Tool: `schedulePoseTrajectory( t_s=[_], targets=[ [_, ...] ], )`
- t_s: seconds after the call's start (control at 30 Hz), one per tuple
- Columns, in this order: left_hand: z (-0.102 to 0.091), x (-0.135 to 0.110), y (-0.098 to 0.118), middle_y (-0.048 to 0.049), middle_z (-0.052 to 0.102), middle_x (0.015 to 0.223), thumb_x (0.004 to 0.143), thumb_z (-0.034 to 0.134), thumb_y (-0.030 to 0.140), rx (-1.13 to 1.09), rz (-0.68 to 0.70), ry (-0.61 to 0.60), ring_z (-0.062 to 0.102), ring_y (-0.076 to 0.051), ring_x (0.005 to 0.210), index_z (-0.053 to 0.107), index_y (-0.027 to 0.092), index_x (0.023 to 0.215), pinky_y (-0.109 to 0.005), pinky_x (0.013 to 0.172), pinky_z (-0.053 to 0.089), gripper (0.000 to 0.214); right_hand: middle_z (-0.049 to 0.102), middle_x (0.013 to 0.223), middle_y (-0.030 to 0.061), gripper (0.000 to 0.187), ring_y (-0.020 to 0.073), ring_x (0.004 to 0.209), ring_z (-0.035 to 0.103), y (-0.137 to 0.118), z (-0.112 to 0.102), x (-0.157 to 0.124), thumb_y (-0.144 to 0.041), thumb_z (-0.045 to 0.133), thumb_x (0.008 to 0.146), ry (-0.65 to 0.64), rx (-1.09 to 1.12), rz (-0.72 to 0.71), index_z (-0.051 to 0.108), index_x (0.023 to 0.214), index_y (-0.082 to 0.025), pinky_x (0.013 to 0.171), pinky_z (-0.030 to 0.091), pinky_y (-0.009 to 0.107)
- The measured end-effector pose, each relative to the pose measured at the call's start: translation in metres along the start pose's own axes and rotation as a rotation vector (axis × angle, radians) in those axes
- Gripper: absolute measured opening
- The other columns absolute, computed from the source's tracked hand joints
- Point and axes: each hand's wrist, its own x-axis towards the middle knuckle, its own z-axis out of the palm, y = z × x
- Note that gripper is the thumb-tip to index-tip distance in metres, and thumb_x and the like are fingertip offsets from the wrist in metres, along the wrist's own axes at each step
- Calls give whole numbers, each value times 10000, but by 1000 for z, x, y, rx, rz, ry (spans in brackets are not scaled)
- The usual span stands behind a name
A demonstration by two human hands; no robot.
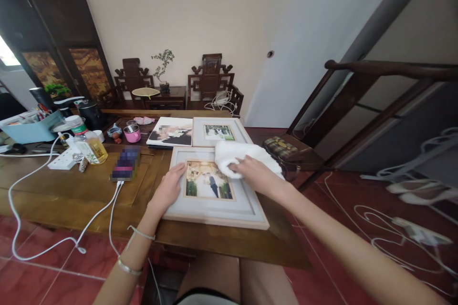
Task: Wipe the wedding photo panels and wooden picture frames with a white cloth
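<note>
A light wooden picture frame (214, 221) with a wedding photo in a pale mount lies flat near the front edge of the table. My left hand (171, 188) grips its left side, fingers curled over onto the mount and the thumb out of sight. Bunched in my right hand (248, 171) is a fluffy white cloth (238, 150), which covers the frame's upper right corner. Behind it lies a second picture frame (234, 128) with a smaller photo, partly hidden by the cloth. A photo album or print (171, 131) is to its left.
On the wooden table (82, 205) are a phone (125, 162) with charging cables, a power strip (63, 159), an oil-coloured bottle (96, 147), a pink cup (132, 133) and a blue bin (32, 126). A chair (307, 152) holding a plaid bag (281, 147) stands right. Cables trail across the floor.
</note>
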Motion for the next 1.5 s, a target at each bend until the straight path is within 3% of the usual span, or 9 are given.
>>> schedulePoseTrajectory(
  t_s=[0.27, 0.4, 0.53, 0.67, 0.8, 0.9, 1.0, 1.3, 1.5],
  targets=[
    [-2, 1, 2, -79, 425, 1389, 731, 333, -36, 12, 3, -17, 363, -185, 1304, 443, 187, 1308, -444, 1085, 306, 629, 617, 867, 93, 589, 233, 805, 555, -45, -25, -73, 99, 370, 586, -197, 155, -22, 628, 1024, -198, 662, 349, 284],
    [-5, 3, 8, -90, 423, 1389, 721, 318, -46, 28, -13, -52, 362, -186, 1304, 458, 165, 1296, -435, 1085, 311, 628, 615, 876, 88, 636, 222, 803, 567, -56, -31, -86, 98, 349, 565, -255, 175, 24, 616, 1052, -214, 656, 355, 278],
    [-8, 4, 11, -99, 438, 1378, 695, 320, -65, 32, -3, -66, 371, -182, 1299, 481, 143, 1275, -410, 1092, 309, 637, 607, 1035, 132, 638, 247, 970, 565, -51, -15, -68, 85, 349, 572, -152, 149, 82, 584, 1106, -174, 778, 392, 312],
    [-8, 4, 11, -114, 450, 1365, 689, 322, -70, 25, 14, -58, 377, -185, 1295, 503, 122, 1251, -409, 1093, 311, 621, 542, 1204, 166, 626, 246, 1145, 483, -26, 11, -26, 73, 379, 598, 31, 81, 128, 546, 1166, -132, 964, 314, 357],
    [-6, 3, 7, -86, 455, 1366, 708, 330, -58, 18, 9, -48, 380, -183, 1293, 505, 163, 1249, -428, 1087, 319, 610, 546, 1191, 182, 527, 275, 1220, 399, -5, 25, 16, 6, 417, 706, 138, 11, 165, 523, 1206, -120, 995, 271, 420],
    [-3, 2, 4, -85, 464, 1359, 743, 333, -36, 17, -5, -22, 395, -183, 1283, 507, 170, 1246, -432, 1083, 325, 571, 580, 1128, 182, 460, 266, 1206, 411, -3, 27, 26, -19, 432, 725, 135, -4, 116, 564, 1157, -111, 996, 266, 418],
    [0, 3, 2, -97, 463, 1358, 766, 337, -17, 16, -10, -9, 399, -194, 1280, 501, 154, 1253, -439, 1079, 329, 542, 602, 1088, 183, 473, 260, 1179, 441, -13, 22, 9, 7, 423, 693, 99, 3, 45, 595, 1118, -111, 986, 290, 409],
    [0, 5, 3, -82, 464, 1360, 743, 347, -36, 30, -9, -5, 396, -178, 1282, 498, 168, 1265, -402, 1088, 318, 580, 656, 975, 151, 558, 279, 1040, 557, -68, -23, -88, 66, 380, 600, -83, 156, -60, 651, 1046, -133, 946, 394, 414],
    [-4, 6, 9, -91, 463, 1360, 724, 335, -53, 42, 7, -38, 385, -172, 1290, 514, 144, 1247, -388, 1092, 314, 588, 582, 1153, 187, 602, 294, 1155, 491, -68, -11, -76, 63, 371, 599, -83, 177, 26, 607, 1122, -118, 952, 391, 427]
  ],
)
